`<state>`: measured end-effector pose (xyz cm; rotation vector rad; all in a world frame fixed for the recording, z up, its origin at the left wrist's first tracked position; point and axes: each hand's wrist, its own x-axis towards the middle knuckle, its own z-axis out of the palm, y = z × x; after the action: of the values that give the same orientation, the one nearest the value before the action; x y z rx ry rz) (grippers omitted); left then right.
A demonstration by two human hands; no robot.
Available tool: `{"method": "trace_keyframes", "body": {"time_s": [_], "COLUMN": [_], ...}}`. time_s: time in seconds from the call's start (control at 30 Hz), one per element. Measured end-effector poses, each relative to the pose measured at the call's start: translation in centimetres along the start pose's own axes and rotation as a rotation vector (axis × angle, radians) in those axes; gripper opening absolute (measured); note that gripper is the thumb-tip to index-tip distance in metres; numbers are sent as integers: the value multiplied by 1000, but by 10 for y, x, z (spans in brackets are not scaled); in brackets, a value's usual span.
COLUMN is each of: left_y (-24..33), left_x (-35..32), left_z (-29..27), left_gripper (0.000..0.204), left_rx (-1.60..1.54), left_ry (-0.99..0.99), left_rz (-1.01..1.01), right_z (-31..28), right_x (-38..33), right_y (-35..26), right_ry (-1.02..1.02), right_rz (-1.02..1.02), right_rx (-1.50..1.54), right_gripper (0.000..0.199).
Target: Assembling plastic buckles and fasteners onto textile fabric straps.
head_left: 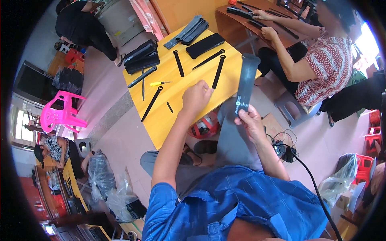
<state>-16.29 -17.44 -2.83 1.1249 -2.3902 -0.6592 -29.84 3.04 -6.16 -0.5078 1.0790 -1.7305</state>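
Mid-frame, the left hand (197,97) curled beside 1 black strap (219,71) on the yellow counter (155,129), grip unclear; right of centre, the right hand (251,122) grasped 1 dark flat sleeve (246,80).

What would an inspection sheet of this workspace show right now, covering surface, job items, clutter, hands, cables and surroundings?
Surface: yellow wood-grain table, several dark items spread across it.
Job's things: flat black sleeve, raised; black strap lying on the table.
Clutter: yellow-handled tool, black pile.
Hands: left hand near the strap's lower end, grip unclear; right hand holds the sleeve's lower end.
Cables: black cable at the person's right.
Surroundings: pink chair; patterned-shirt co-worker.
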Motion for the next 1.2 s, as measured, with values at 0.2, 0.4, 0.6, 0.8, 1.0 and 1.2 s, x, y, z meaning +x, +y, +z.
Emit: {"method": "trace_keyframes", "body": {"time_s": [0.2, 0.4, 0.6, 0.8, 1.0, 1.2], "left_y": [47, 45, 35, 31, 31, 33], "left_x": [-97, -130, -146, -153, -156, -158], "left_z": [-27, -27, -29, -33, -34, -31], "left_gripper": [16, 17, 17, 17, 17, 16], "left_rx": [-210, -105, -27, 78, 111, 145], "left_ry": [-43, 120, 192, 186, 120, 123], "left_rz": [210, 227, 253, 266, 192, 169], "right_z": [22, 45, 48, 56, 64, 57], "right_x": [2, -9, -16, -24, -27, -25], "right_y": [18, 24, 36, 37, 32, 38], "right_ry": [-35, -156, -214, -227, -247, -324], "right_rz": [-36, -36, -10, 28, 33, -58], "right_rx": [-63, -13, -105, -131, -168, -279], "right_gripper": [22, 20, 19, 18, 16, 9]}}
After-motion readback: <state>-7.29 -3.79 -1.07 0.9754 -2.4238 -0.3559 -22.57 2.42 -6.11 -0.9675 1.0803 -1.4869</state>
